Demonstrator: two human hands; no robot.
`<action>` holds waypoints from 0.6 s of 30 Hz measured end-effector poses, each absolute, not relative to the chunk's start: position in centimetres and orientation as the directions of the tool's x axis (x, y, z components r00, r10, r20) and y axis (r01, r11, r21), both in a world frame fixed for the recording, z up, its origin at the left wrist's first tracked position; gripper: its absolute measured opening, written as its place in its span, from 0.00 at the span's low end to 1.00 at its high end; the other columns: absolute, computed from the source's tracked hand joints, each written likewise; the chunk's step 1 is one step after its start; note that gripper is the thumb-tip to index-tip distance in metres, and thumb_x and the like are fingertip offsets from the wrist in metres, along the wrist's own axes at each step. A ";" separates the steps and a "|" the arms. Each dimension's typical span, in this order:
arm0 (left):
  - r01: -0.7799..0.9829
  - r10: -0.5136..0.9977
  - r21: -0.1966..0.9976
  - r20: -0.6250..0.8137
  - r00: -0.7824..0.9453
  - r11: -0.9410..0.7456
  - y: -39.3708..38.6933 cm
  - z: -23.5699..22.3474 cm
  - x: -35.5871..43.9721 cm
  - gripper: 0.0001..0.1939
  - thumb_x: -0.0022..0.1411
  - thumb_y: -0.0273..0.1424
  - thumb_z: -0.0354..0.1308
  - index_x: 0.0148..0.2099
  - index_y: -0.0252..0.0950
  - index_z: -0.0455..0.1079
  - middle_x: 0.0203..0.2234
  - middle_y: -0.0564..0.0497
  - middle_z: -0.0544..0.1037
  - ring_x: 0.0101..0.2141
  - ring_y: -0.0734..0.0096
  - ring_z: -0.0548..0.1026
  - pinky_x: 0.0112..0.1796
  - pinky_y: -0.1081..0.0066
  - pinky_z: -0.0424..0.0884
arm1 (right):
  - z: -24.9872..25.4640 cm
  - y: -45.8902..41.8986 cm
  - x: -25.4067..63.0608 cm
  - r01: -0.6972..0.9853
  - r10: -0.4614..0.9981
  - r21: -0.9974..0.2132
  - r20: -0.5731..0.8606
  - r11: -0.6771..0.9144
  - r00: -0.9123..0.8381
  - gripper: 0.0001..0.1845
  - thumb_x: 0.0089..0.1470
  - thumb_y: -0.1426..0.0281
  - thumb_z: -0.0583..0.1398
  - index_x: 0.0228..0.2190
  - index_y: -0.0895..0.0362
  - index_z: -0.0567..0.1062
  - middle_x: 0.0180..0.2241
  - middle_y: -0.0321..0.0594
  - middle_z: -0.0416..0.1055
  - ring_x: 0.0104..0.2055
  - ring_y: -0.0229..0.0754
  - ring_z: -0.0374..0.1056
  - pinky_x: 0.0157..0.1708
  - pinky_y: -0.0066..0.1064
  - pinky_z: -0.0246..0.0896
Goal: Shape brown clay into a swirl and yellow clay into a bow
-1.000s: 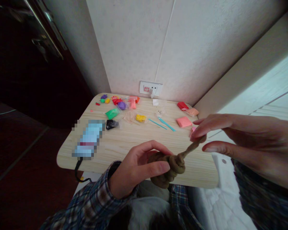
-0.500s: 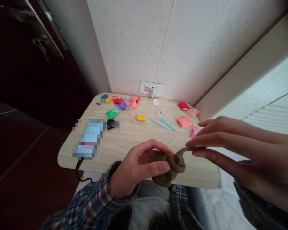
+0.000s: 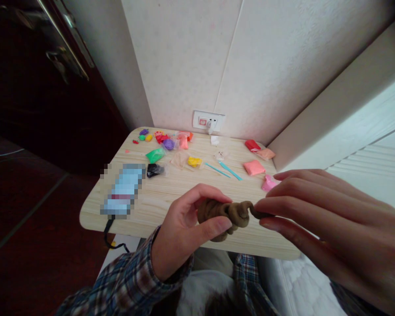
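The brown clay [image 3: 239, 215] has risen slightly, gripped by the left hand's [image 3: 177, 232] thumb and fingers, apparently to steady it while the right hand [image 3: 329, 224] pinches its tail [image 3: 256, 214].

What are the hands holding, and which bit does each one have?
A coiled brown lump, like clay: the left hand holds its thick body between thumb and fingers, and the right hand pinches its thin tail.
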State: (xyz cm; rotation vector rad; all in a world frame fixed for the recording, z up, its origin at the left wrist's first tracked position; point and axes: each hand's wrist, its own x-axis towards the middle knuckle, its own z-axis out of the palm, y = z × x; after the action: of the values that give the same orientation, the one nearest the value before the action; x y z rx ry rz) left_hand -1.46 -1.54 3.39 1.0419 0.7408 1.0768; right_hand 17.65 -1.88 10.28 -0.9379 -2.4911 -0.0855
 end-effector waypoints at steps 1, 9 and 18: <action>-0.336 0.945 0.934 -0.002 0.328 0.119 -1.5 3.4 -1.5 0.12 0.51 0.34 0.65 0.37 0.35 0.72 0.31 0.50 0.73 0.33 0.70 0.69 0.35 0.71 0.65 | 10.3 -1.8 17.6 0.632 0.602 -0.104 0.454 0.768 -0.657 0.12 0.62 0.68 0.51 0.31 0.55 0.71 0.31 0.41 0.73 0.36 0.44 0.69 0.34 0.36 0.61; -0.416 0.919 0.874 -0.079 0.386 0.250 -1.6 3.3 -1.3 0.12 0.52 0.37 0.64 0.37 0.36 0.71 0.29 0.51 0.75 0.30 0.73 0.71 0.31 0.74 0.68 | 9.8 -1.5 17.4 0.621 0.609 -0.128 0.421 0.773 -0.672 0.15 0.64 0.65 0.48 0.30 0.56 0.71 0.30 0.41 0.73 0.35 0.43 0.69 0.37 0.35 0.62; -0.452 0.864 0.774 -0.234 0.447 0.444 -1.4 3.3 -1.2 0.16 0.49 0.38 0.67 0.37 0.34 0.71 0.26 0.52 0.76 0.26 0.75 0.72 0.28 0.76 0.68 | 9.9 -1.4 18.4 0.601 0.585 -0.124 0.451 0.789 -0.674 0.09 0.58 0.71 0.56 0.42 0.55 0.70 0.32 0.37 0.75 0.36 0.42 0.72 0.47 0.40 0.63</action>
State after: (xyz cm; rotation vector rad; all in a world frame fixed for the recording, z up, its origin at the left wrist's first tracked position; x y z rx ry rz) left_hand -1.19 -1.37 3.28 0.6933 0.6886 0.9005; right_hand 18.45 -1.36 9.91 -0.8868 -2.5034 -0.0470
